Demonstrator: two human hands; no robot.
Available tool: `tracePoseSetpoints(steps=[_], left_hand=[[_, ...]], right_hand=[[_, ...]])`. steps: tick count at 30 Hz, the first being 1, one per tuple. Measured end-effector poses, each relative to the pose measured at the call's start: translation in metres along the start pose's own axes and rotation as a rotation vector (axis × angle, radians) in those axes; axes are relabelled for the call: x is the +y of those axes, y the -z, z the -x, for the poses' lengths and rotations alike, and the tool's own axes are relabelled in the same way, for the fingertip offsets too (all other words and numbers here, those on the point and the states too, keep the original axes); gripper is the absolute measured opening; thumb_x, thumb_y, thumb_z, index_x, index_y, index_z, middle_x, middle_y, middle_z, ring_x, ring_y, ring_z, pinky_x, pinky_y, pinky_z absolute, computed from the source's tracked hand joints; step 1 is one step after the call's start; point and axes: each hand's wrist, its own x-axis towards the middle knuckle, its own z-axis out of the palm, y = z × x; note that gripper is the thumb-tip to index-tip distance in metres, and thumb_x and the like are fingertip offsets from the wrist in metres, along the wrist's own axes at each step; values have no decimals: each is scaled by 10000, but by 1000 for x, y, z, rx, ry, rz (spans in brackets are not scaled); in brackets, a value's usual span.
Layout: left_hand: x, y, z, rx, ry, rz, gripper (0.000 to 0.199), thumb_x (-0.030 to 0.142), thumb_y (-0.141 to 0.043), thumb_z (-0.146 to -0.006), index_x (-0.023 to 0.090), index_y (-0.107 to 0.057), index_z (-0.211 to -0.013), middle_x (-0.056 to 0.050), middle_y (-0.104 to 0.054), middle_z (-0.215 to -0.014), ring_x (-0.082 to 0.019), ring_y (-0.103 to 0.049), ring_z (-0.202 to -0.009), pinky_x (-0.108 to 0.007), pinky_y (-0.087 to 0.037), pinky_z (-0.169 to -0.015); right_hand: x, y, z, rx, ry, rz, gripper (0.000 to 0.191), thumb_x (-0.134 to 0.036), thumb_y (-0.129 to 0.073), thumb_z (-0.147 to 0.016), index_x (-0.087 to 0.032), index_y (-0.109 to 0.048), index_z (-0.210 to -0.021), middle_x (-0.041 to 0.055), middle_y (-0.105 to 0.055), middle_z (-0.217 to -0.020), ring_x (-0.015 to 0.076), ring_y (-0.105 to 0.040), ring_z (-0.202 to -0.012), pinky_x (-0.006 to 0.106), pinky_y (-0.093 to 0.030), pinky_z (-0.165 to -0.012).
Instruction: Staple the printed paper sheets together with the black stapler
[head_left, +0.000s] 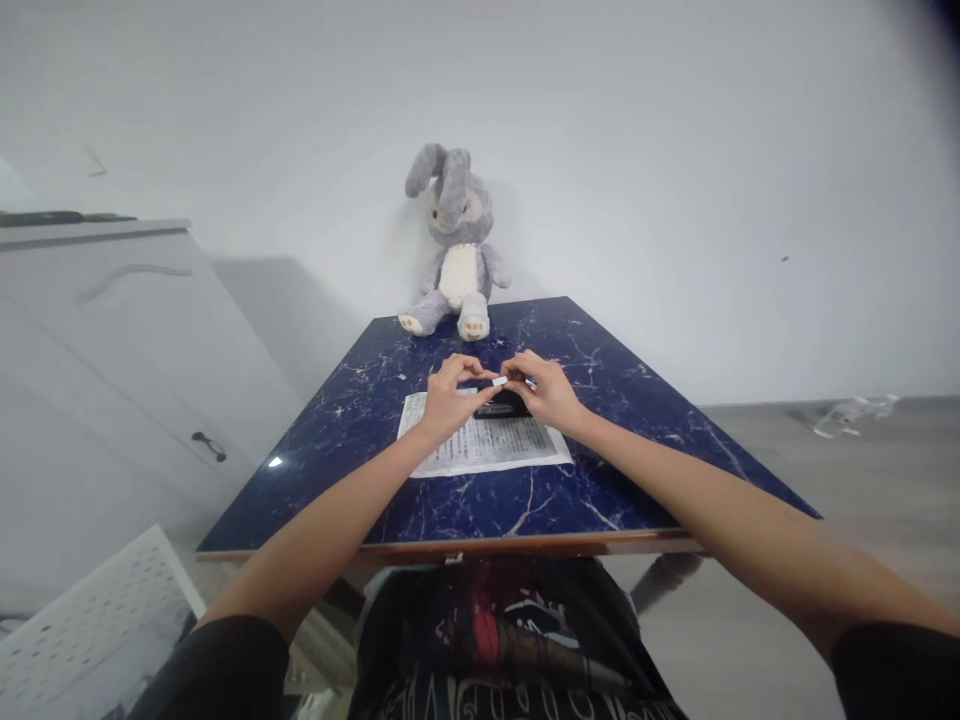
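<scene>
A small white piece [499,381] is pinched between the fingertips of both hands, too small to name by kind. My left hand [453,392] grips it from the left with thumb and fingers closed. From the right, my right hand [546,391] closes on its other end. Just beneath the fingers lies a black flat object [501,406], partly covered by the hands. It rests on a printed sheet of paper [480,450] spread on the blue marbled table [330,470].
A grey plush rabbit [459,270] sits at the table's far end against the wall. On the left stands a white cabinet [135,380], with a white perforated basket [97,610] below. A clear plastic item [851,415] lies on the floor to the right.
</scene>
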Motion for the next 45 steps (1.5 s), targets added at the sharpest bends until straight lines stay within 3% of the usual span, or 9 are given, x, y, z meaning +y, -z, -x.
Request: tracePoseSetpoints(steps=[5,9,14,15,18,22,28,41,45], left_hand=[[2,1,-1,32,-26,-48,393,341,-852,-814,246,-544,-1038,-25,-776,-915,-235,-732,-976,-431,-496,-982],[3,-1,-6,46,-59,-68,461,330,-872,-789,250,-561,-1120,-45,-737,-1059,-232,-681,-1007,-418,-486,-977],[-27,13,-16,98,30,-304,95,233,-678,-913,216,-626,-991,-70,-655,-1031,-237,-621,-968,-411,-485,-932],[-38,20,-17,76,71,-385,20,200,-636,-917,209,-640,-936,-84,-647,-1024,-253,-618,-991,-421,-481,-941],[-75,45,-18,-29,298,-664,147,158,-575,-902,181,-704,-967,-155,-643,-1096,-328,-597,-1119,-462,-464,-997],[-114,70,-13,-210,619,-841,410,220,-538,-928,125,-663,-1308,-256,-586,-1358,-404,-546,-1278,-518,-453,-1041],[-131,72,-13,-401,660,-771,327,170,-612,-846,130,-790,-1117,-211,-745,-1159,-362,-675,-1154,-448,-484,-1058],[-129,66,-13,-252,564,-620,435,-13,-621,-717,140,-804,-1081,-194,-751,-1168,-367,-689,-1155,-464,-500,-1057],[-116,53,-19,45,631,-165,367,78,-601,-819,148,-783,-1130,-141,-759,-1150,-272,-717,-1050,-421,-563,-983]], right_hand=[[3,-1,-1,-3,4,17,73,-190,-598,-902,-237,-652,-904,37,-619,-801,222,-544,-794,351,-449,-727],[20,13,-7,122,-86,52,83,-220,-639,-873,-222,-689,-940,35,-654,-830,198,-578,-731,347,-478,-727],[67,49,-7,270,-228,201,133,-269,-679,-833,-208,-713,-947,44,-710,-840,200,-603,-695,356,-507,-742],[78,55,-6,255,-242,264,125,-264,-678,-825,-210,-717,-931,46,-723,-843,204,-608,-702,361,-510,-761],[110,69,2,135,-298,429,96,-221,-676,-786,-213,-735,-862,47,-755,-844,219,-641,-742,359,-511,-807],[140,74,13,3,-475,556,135,-162,-683,-734,-203,-776,-823,56,-785,-876,237,-694,-817,326,-516,-804],[158,71,17,-86,-575,570,97,-180,-724,-733,-190,-807,-782,67,-794,-842,241,-726,-835,314,-529,-873],[153,68,15,-14,-553,485,185,-176,-680,-754,-170,-796,-897,70,-803,-911,224,-732,-788,329,-553,-883],[153,66,15,-7,-553,484,167,-163,-681,-748,-176,-796,-869,73,-801,-881,232,-732,-785,334,-554,-875]])
